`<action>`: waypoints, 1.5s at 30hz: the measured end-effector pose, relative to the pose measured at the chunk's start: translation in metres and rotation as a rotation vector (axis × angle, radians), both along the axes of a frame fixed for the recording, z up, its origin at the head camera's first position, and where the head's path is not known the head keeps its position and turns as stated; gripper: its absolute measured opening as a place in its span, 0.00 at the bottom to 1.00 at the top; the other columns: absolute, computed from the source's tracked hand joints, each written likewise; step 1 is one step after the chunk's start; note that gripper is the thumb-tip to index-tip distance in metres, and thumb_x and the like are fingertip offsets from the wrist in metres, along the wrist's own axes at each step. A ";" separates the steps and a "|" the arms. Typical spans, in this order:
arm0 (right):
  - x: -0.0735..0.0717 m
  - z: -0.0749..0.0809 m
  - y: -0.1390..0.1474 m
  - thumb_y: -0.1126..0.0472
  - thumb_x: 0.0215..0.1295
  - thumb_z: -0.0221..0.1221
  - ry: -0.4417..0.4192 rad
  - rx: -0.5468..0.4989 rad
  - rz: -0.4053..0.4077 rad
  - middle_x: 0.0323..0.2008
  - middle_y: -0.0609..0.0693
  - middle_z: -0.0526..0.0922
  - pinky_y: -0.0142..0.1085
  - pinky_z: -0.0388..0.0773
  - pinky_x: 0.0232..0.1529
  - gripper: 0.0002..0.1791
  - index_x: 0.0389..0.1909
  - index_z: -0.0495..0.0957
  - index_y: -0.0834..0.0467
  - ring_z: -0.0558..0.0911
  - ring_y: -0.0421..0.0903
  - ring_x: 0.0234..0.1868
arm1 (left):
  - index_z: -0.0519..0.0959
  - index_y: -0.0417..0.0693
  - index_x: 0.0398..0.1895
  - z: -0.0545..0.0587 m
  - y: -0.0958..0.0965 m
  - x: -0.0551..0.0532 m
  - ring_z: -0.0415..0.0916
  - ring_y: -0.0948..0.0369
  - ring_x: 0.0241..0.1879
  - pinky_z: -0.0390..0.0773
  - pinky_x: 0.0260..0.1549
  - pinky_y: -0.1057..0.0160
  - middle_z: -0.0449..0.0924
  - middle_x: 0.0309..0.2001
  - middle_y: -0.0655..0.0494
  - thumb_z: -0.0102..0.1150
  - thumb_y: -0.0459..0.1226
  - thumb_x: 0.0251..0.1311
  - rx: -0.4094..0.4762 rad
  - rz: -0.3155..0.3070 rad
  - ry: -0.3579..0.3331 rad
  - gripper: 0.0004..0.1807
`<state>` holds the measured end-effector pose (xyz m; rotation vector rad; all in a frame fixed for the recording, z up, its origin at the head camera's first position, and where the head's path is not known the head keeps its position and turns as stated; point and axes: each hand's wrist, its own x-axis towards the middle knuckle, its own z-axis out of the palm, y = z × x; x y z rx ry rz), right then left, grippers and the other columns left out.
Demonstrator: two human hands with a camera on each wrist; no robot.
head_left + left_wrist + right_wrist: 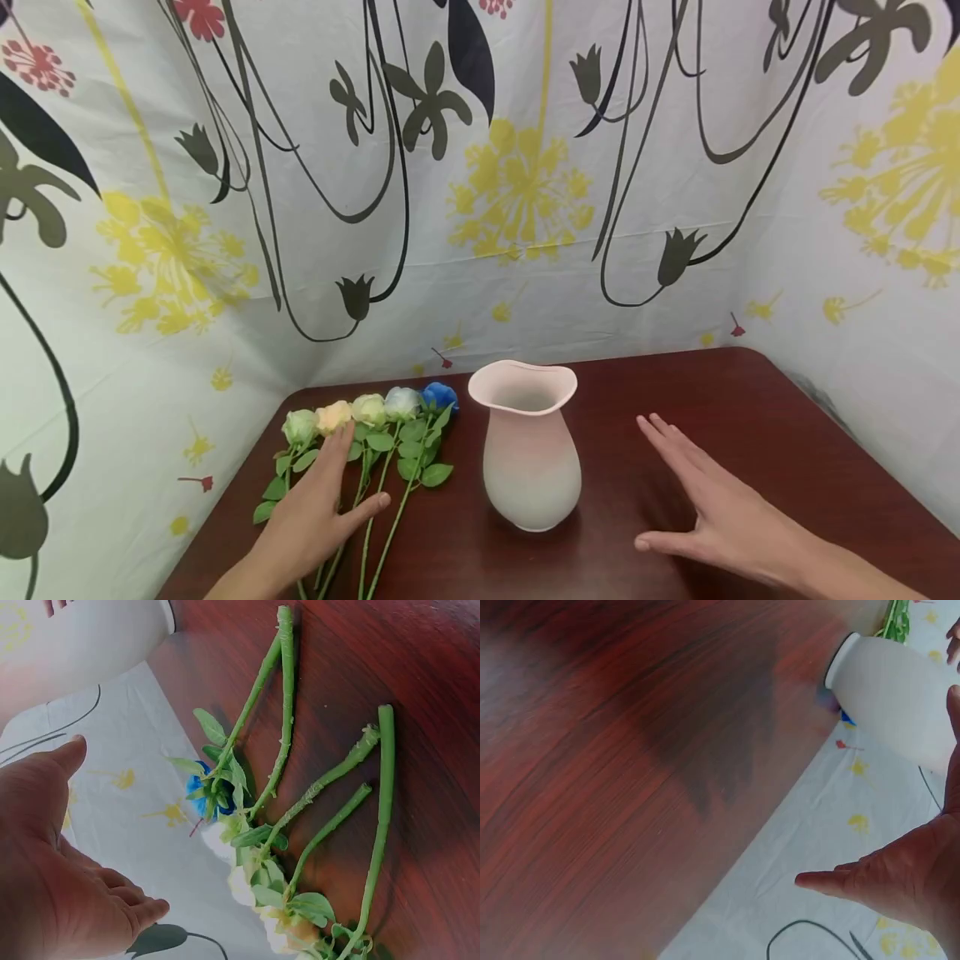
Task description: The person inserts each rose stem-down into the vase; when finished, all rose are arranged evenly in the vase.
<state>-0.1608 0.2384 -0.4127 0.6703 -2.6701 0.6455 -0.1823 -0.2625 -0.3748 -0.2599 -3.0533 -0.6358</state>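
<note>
A vase (532, 467) with a wavy rim, pink above and pale grey below, stands upright mid-table. To its left lie several long-stemmed artificial roses side by side, among them a blue rose (440, 397), a greyish-blue rose (402, 403) and a peach rose (333, 416). Over the roses hovers my left hand (315, 508), fingers extended and thumb apart, holding nothing. On the vase's other side, my right hand (723, 508) is held above the table with straight fingers and nothing in it. The left wrist view shows the cut ends of the green stems (289, 705).
The dark red-brown wooden table (750, 417) has a rounded far corner at the right. A white cloth (300, 167) printed with yellow, grey and red flowers hangs behind it and along both sides. My right hand's shadow (705, 742) falls on the tabletop.
</note>
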 end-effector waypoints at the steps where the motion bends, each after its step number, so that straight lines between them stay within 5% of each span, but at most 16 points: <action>1: -0.001 0.002 -0.004 0.28 0.50 0.76 -0.015 -0.017 0.012 0.84 0.49 0.54 0.36 0.72 0.66 0.70 0.87 0.45 0.40 0.63 0.54 0.79 | 0.39 0.49 0.88 0.000 0.000 -0.001 0.52 0.36 0.80 0.72 0.62 0.30 0.41 0.85 0.38 0.57 0.76 0.61 0.025 0.013 -0.011 0.67; 4: -0.004 0.008 -0.014 0.29 0.51 0.76 -0.070 -0.076 0.040 0.84 0.48 0.55 0.32 0.71 0.67 0.69 0.87 0.44 0.39 0.63 0.47 0.79 | 0.38 0.53 0.89 -0.001 0.002 -0.006 0.67 0.35 0.72 0.78 0.57 0.33 0.49 0.84 0.37 0.61 0.73 0.62 0.095 0.036 -0.028 0.65; 7: -0.008 0.012 -0.023 0.31 0.52 0.77 -0.116 -0.131 0.054 0.83 0.47 0.59 0.47 0.77 0.66 0.68 0.87 0.45 0.38 0.68 0.49 0.77 | 0.41 0.53 0.89 -0.002 0.003 -0.012 0.73 0.34 0.66 0.80 0.54 0.33 0.56 0.81 0.34 0.65 0.69 0.62 0.167 0.050 -0.044 0.64; 10: -0.012 0.014 -0.030 0.35 0.53 0.79 -0.146 -0.186 0.067 0.82 0.47 0.62 0.62 0.79 0.60 0.67 0.87 0.47 0.37 0.73 0.56 0.73 | 0.46 0.51 0.88 -0.005 0.004 -0.019 0.68 0.34 0.71 0.75 0.60 0.32 0.56 0.82 0.37 0.68 0.66 0.62 0.236 0.054 -0.050 0.62; 17: -0.019 0.015 -0.046 0.43 0.56 0.80 -0.203 -0.332 0.152 0.81 0.52 0.64 0.51 0.83 0.60 0.61 0.85 0.54 0.40 0.80 0.64 0.66 | 0.59 0.48 0.84 -0.014 0.007 -0.031 0.65 0.41 0.76 0.74 0.68 0.42 0.60 0.81 0.44 0.73 0.53 0.66 0.459 0.049 -0.031 0.50; 25: -0.034 0.015 -0.060 0.52 0.58 0.80 -0.259 -0.464 0.234 0.78 0.51 0.68 0.36 0.76 0.66 0.54 0.82 0.63 0.52 0.75 0.63 0.72 | 0.76 0.37 0.72 -0.028 0.021 -0.039 0.77 0.40 0.66 0.84 0.58 0.48 0.77 0.69 0.36 0.70 0.35 0.70 0.696 0.095 -0.072 0.29; 39: -0.050 0.009 -0.073 0.55 0.58 0.80 -0.292 -0.582 0.270 0.71 0.50 0.78 0.32 0.77 0.63 0.45 0.76 0.72 0.56 0.79 0.45 0.68 | 0.80 0.29 0.64 -0.055 0.032 -0.052 0.83 0.42 0.58 0.84 0.56 0.46 0.85 0.56 0.34 0.67 0.30 0.71 0.780 0.182 -0.157 0.21; 45: -0.051 0.008 -0.078 0.57 0.59 0.80 -0.322 -0.626 0.287 0.70 0.52 0.79 0.31 0.77 0.62 0.44 0.75 0.73 0.59 0.80 0.43 0.66 | 0.82 0.29 0.60 -0.062 0.034 -0.054 0.87 0.44 0.52 0.87 0.51 0.49 0.87 0.52 0.37 0.68 0.29 0.69 0.748 0.194 -0.149 0.19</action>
